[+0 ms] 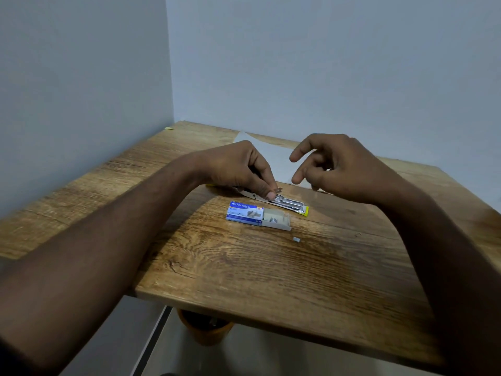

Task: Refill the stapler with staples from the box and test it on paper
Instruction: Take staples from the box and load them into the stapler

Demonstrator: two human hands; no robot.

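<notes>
1. On the wooden table [244, 267] I count one stapler [282, 202], one staple box [257, 214], one sheet of paper [273, 156], and one loose bit of staples [296, 239] to the near right of the box.
2. My left hand [238, 166] pinches the opened stapler, which lies flat just beyond the box.
3. My right hand [333, 166] hovers above the paper, right of the stapler, fingers loosely curled, grasping nothing I can see.

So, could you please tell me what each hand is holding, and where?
The left hand pins the opened stapler on the table at its hinge end, thumb on the metal channel. The right hand hovers above, apparently empty.
</notes>
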